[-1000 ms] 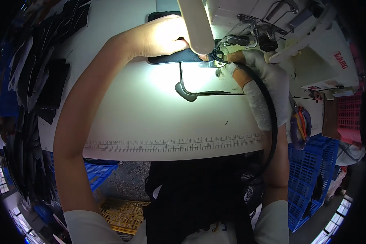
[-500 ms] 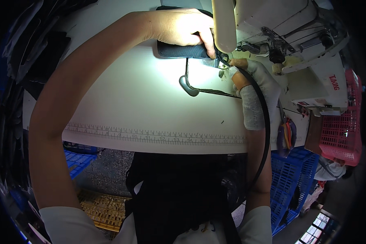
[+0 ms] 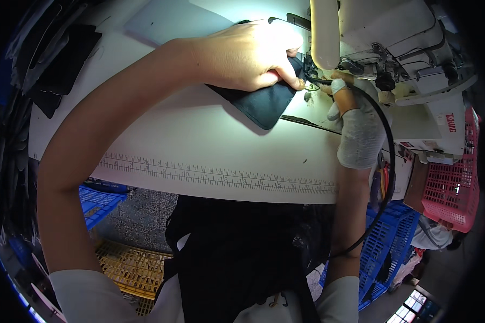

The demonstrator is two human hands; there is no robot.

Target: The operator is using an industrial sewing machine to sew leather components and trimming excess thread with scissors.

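A dark fabric piece [image 3: 264, 107] with rounded corners lies slanted on the white table beside the sewing machine's needle area. My left hand [image 3: 256, 56] is bent over it, thumb and fingers closed on its edge nearest the needle. My right hand [image 3: 361, 116], in a white glove with some fingertips bare, is closed at the near side of the needle area. Between its fingers runs a black binding strip [image 3: 385, 126], which arcs over the glove and down past my forearm. The strip's end at the needle is partly hidden by the fingers.
The sewing machine [image 3: 372, 27] stands at the upper right, its pale needle head [image 3: 324, 35] close to both hands. A printed ruler scale [image 3: 221, 177] follows the table's near edge. Scissors [image 3: 381, 180], a pink basket [image 3: 452, 177], blue crates [image 3: 388, 253] and dark fabric pieces [image 3: 64, 70] lie around.
The fabric piece has turned, so a corner now points toward me. My left hand has turned with it. The dark looped part on the table beneath is now mostly covered. The whole view has shifted slightly.
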